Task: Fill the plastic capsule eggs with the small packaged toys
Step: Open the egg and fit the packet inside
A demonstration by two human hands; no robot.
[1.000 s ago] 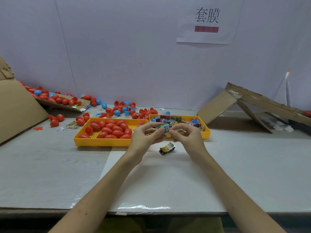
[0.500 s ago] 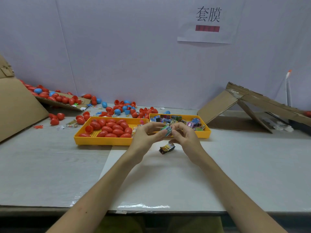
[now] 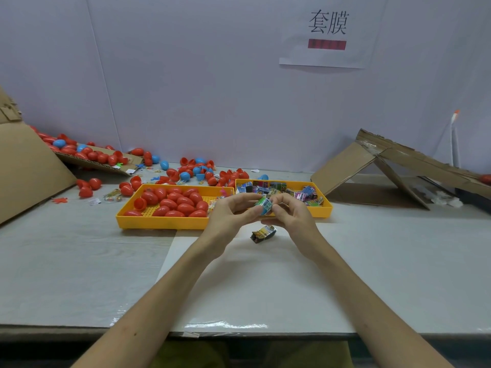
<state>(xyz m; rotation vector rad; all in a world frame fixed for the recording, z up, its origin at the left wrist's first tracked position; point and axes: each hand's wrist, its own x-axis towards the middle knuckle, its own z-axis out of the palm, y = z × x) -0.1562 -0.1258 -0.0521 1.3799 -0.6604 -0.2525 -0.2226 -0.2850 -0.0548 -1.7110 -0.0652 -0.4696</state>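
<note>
**Worktop [image 3: 66, 274] with a toy packet [image 3: 263, 205] pinched between two hands**

Nearest the camera, a white sheet [image 3: 265, 288] is lying flat on the grey worktop, and two bare forearms are reaching forward over it. The left hand [image 3: 228, 216] and right hand [image 3: 289, 219] are meeting above the sheet's far edge. Each is curling thumb and fingers round the toy packet, which is sitting between their fingertips, off the surface. Just below them a second packet [image 3: 263, 233] is lying on the sheet.

Behind the hands two yellow trays are standing side by side. The left tray [image 3: 159, 223] is holding red capsule eggs [image 3: 175, 203], and the right tray [image 3: 318, 211] is holding a heap of packaged toys [image 3: 305, 195]. Farther back, loose red and blue eggs [image 3: 202, 171] are lying scattered. A cardboard slab [image 3: 26, 168] is leaning at the left and folded cardboard [image 3: 345, 168] at the right. A paper sign [image 3: 326, 30] is hanging on the pale wall.
</note>
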